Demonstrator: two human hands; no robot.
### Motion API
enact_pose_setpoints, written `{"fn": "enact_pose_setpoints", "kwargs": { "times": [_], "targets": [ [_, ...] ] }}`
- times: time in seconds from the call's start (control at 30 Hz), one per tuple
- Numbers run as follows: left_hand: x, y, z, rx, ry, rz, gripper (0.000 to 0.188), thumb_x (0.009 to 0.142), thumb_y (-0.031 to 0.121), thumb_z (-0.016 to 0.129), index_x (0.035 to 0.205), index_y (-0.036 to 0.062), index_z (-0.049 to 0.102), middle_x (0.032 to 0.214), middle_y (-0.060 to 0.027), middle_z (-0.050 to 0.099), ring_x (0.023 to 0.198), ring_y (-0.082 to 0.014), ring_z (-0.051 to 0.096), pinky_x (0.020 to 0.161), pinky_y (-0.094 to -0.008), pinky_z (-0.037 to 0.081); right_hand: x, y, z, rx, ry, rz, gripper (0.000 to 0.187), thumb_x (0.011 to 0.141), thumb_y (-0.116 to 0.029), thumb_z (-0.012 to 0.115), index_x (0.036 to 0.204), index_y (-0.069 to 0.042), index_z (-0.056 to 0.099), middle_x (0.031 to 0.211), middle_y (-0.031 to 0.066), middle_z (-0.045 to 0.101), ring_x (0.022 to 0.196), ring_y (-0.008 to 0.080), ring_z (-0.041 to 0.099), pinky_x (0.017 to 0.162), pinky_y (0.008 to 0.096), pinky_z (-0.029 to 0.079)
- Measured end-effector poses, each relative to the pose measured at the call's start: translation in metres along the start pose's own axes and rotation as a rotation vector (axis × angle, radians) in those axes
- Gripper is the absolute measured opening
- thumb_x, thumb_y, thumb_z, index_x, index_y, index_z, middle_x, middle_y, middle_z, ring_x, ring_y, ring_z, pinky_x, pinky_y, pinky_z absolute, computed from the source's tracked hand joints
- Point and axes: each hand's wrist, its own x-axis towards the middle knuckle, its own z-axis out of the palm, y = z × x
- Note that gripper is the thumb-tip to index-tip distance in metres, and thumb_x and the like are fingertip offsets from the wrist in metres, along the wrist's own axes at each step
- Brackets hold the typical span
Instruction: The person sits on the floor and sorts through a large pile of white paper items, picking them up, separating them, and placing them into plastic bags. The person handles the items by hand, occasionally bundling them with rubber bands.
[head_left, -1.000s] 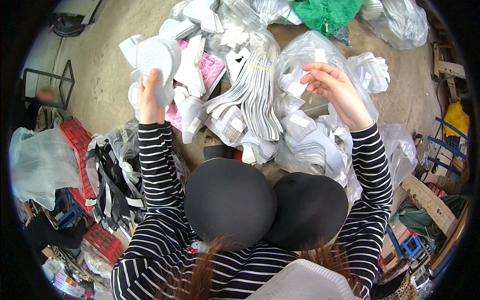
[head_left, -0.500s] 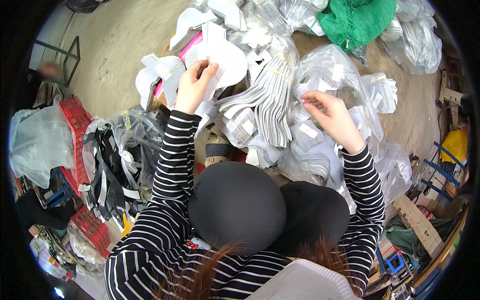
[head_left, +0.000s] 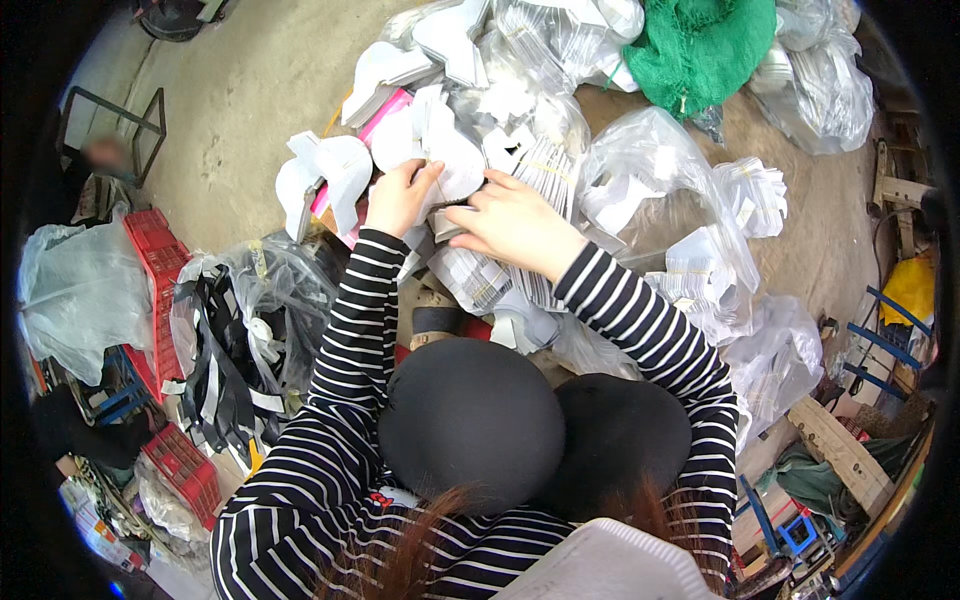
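Observation:
My left hand (head_left: 400, 197) is closed at the near edge of a white curved cut-out piece (head_left: 455, 160), thumb and fingers pinching it. My right hand (head_left: 522, 225) reaches in from the right, its fingers spread apart, fingertips close to the edges of a small stack just under that piece. Whether they touch the stack is hard to tell. Beside my left hand lie more white curved cut-outs (head_left: 340, 172) in bundles, with a pink strip (head_left: 385, 118) between them. Beyond my right hand, a long fanned bundle of white pieces (head_left: 548, 165) is partly covered by it.
Clear plastic bags (head_left: 650, 150) of bundled pieces lie right and far. A green mesh sack (head_left: 705, 50) sits at the back. Left are a red crate (head_left: 160, 280) and a bag of black strips (head_left: 225, 350). A wooden plank (head_left: 838, 455) stands at right; another person (head_left: 100, 160) is far left.
My right hand has swung left from above the plastic bag to beside my left hand. My left hand has come slightly nearer to me, along with the white cut-out piece.

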Motion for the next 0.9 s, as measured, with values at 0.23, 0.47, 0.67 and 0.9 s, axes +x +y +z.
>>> {"fn": "enact_pose_setpoints", "kwargs": {
  "times": [0.23, 0.47, 0.67, 0.9],
  "targets": [
    [-0.004, 0.008, 0.014, -0.123, 0.012, 0.078, 0.05, 0.095, 0.042, 0.059, 0.107, -0.0058, 0.066, 0.095, -0.0273, 0.067, 0.09, -0.0399, 0.067, 0.078, -0.0432, 0.05, -0.042, 0.015, -0.023, 0.042, 0.15, 0.213, 0.037, 0.091, -0.034, 0.064, 0.12, -0.012, 0.063, 0.082, 0.0096, 0.067, 0.086, 0.0274, 0.064, 0.1, 0.0403, 0.044],
    [0.002, 0.01, 0.043, 0.173, 0.087, 0.113, 0.042, 0.096, 0.035, 0.057, 0.114, -0.0032, 0.061, 0.102, -0.0243, 0.066, 0.095, -0.0431, 0.064, 0.08, -0.0486, 0.051, -0.046, 0.019, -0.018, 0.006, 0.192, 0.165, 0.016, 0.09, -0.024, 0.065, 0.088, -0.01, 0.071, 0.081, 0.0046, 0.068, 0.086, 0.0225, 0.064, 0.096, 0.037, 0.045],
    [-0.014, 0.019, 0.039, 0.148, 0.202, 0.201, 0.054, 0.088, 0.018, 0.067, 0.135, -0.0013, 0.051, 0.11, -0.0215, 0.065, 0.102, -0.0383, 0.063, 0.086, -0.045, 0.05, -0.048, 0.019, -0.014, 0.001, 0.161, 0.202, 0.015, 0.09, -0.022, 0.064, 0.09, -0.009, 0.072, 0.087, 0.005, 0.069, 0.091, 0.0221, 0.065, 0.1, 0.0376, 0.044],
    [0.026, 0.071, 0.017, -0.16, 0.237, 0.162, 0.087, 0.085, 0.017, 0.071, 0.156, 0.0095, 0.021, 0.095, -0.0136, 0.068, 0.074, -0.0275, 0.066, 0.07, -0.0392, 0.054, -0.043, 0.017, 0.001, 0.113, 0.292, 0.215, 0.015, 0.092, -0.023, 0.063, 0.092, -0.01, 0.07, 0.086, 0.0068, 0.068, 0.091, 0.0256, 0.064, 0.1, 0.0396, 0.042]
  ]
}}
